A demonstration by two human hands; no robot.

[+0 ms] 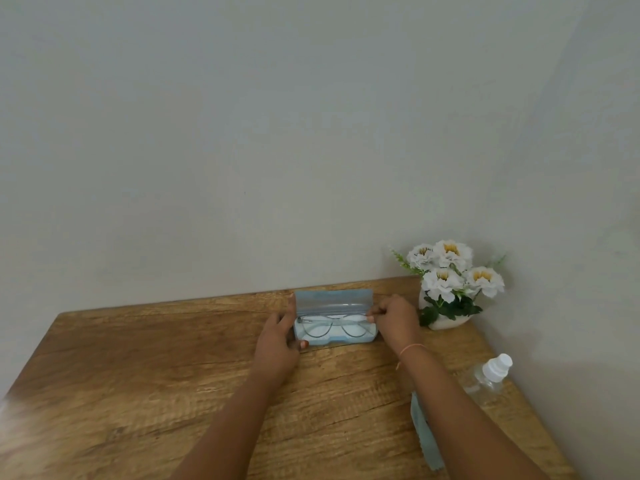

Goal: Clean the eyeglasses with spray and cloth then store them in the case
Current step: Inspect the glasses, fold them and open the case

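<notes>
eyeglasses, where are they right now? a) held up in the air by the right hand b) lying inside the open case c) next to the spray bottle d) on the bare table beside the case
b: the eyeglasses lie folded in the tray of the open light blue case, its lid up, with the left hand and right hand at its two ends.

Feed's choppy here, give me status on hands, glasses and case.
Left hand grips case's left end; right hand pinches at its right end. Glasses folded inside, lid up. Cloth and spray bottle off right, nothing blocking.
</notes>
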